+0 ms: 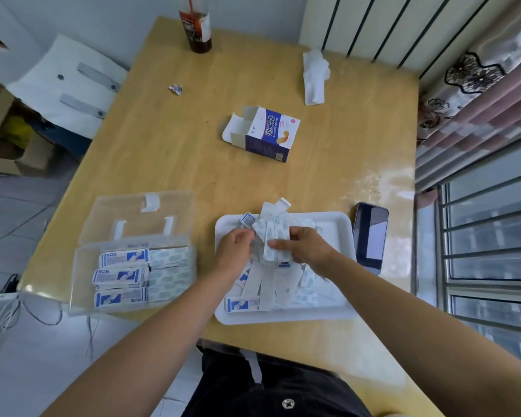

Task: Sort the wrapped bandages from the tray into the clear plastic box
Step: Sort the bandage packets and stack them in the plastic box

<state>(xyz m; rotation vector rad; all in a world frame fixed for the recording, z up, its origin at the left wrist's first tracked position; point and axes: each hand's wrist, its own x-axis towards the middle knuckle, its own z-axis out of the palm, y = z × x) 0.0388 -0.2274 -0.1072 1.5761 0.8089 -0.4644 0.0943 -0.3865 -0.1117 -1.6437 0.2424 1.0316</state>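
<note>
Gripping one bunch of bandages (272, 236) in left hand (236, 248) and right hand (304, 246) above one tray (337, 230) on a wooden table (178, 152), one clear box (79, 266) left, one phone (369, 236) right, by a barred window (487, 236).

Left hand (233, 248) and right hand (306, 248) over white tray (283, 319), both pinching a fanned bundle of wrapped bandages (272, 233). More lying loose beneath. Clear plastic box (82, 281) left of tray on bench (193, 164), lid open, stacked rows inside. Phone (369, 236) just right of tray.
</note>
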